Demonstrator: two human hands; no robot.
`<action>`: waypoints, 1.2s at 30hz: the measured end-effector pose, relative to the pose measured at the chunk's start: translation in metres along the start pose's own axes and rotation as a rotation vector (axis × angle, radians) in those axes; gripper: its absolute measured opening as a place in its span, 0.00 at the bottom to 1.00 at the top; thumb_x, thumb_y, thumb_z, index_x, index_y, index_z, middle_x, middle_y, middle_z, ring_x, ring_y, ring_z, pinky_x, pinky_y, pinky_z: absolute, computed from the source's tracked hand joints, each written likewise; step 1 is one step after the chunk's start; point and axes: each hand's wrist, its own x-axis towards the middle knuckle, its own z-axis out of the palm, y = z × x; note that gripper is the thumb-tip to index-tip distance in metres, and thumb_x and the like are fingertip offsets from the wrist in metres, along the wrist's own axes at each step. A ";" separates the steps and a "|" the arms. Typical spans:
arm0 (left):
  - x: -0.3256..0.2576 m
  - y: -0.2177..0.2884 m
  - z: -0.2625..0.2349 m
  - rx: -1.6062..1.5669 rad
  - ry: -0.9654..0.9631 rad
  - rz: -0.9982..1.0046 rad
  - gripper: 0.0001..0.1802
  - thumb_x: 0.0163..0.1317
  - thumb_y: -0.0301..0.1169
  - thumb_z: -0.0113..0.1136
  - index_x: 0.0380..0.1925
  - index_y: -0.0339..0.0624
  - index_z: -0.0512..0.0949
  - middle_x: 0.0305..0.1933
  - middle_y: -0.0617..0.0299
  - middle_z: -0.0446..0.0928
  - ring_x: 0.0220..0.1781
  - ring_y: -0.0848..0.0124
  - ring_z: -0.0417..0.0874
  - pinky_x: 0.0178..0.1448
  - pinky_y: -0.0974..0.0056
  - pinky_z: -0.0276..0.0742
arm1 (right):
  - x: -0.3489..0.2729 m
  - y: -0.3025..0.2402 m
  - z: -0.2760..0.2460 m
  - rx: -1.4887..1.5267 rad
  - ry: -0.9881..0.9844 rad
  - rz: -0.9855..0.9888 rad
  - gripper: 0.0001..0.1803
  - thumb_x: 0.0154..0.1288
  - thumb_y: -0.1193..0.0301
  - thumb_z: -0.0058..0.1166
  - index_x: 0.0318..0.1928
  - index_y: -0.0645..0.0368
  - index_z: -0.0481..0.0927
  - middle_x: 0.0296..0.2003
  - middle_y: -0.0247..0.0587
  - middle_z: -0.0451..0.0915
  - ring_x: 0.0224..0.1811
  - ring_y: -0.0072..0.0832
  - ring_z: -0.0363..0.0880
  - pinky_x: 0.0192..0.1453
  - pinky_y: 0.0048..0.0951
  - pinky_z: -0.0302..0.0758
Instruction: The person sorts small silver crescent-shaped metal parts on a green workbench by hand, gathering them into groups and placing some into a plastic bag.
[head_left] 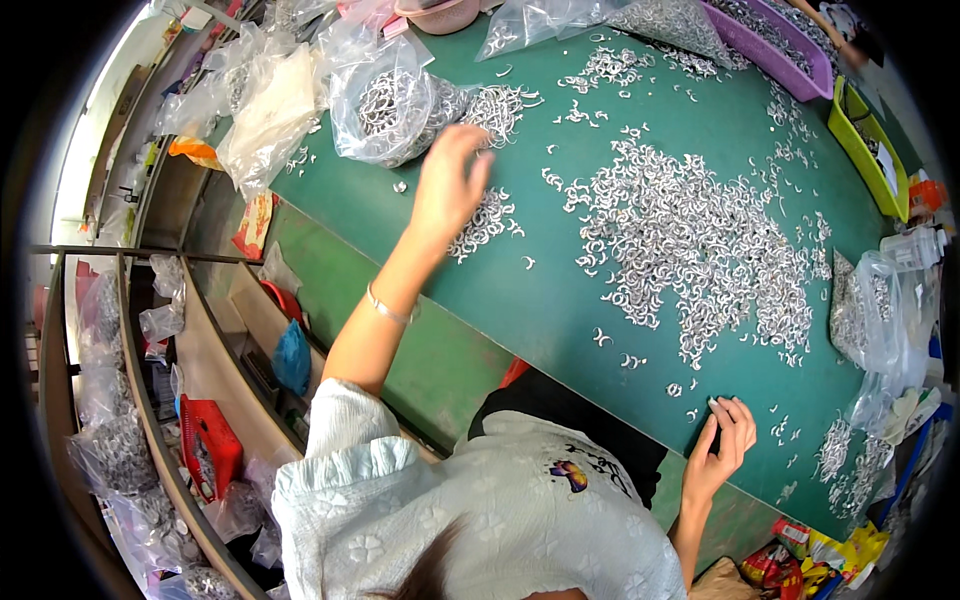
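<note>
Small curved silver metal pieces [690, 240] lie in a broad heap across the middle of the green table. My left hand [452, 185] reaches over the table's left part, thumb apart from the fingers and nothing visible in it. Its fingertips are next to a small pile of silver pieces [500, 112] by a clear plastic bag [350, 110] full of them. Beside the same hand's wrist lies another small pile [487, 225]. My right hand [722, 445] is at the table's near edge, fingers loosely bent and thumb apart, close to a few loose pieces [674, 390].
A purple basket [775, 55] and a lime-green basket [868, 150] stand at the far right. Bags of pieces [855, 310] sit along the right edge. To the left are shelves [200, 350] with a red bin [208, 450]. A person's arm [835, 35] shows at top right.
</note>
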 end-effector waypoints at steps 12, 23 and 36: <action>-0.065 0.045 -0.011 0.133 -0.184 -0.008 0.09 0.51 0.18 0.62 0.32 0.40 0.77 0.46 0.54 0.72 0.52 0.52 0.73 0.62 0.47 0.64 | -0.003 -0.001 -0.011 0.033 0.049 0.047 0.11 0.57 0.82 0.55 0.41 0.64 0.82 0.43 0.42 0.80 0.52 0.41 0.76 0.59 0.38 0.63; -0.101 0.191 0.011 -0.359 -0.522 -0.047 0.25 0.46 0.33 0.73 0.46 0.45 0.77 0.48 0.60 0.70 0.52 0.60 0.69 0.54 0.57 0.58 | -0.006 -0.012 -0.006 0.029 -0.019 0.016 0.12 0.56 0.80 0.57 0.43 0.62 0.82 0.46 0.41 0.79 0.55 0.41 0.73 0.60 0.40 0.61; -0.098 0.155 -0.001 -0.038 -0.305 -0.146 0.17 0.48 0.23 0.68 0.41 0.43 0.78 0.46 0.58 0.73 0.51 0.59 0.71 0.55 0.58 0.61 | -0.005 -0.010 -0.010 0.064 -0.051 0.034 0.14 0.55 0.80 0.58 0.45 0.62 0.81 0.48 0.41 0.78 0.56 0.41 0.73 0.60 0.40 0.61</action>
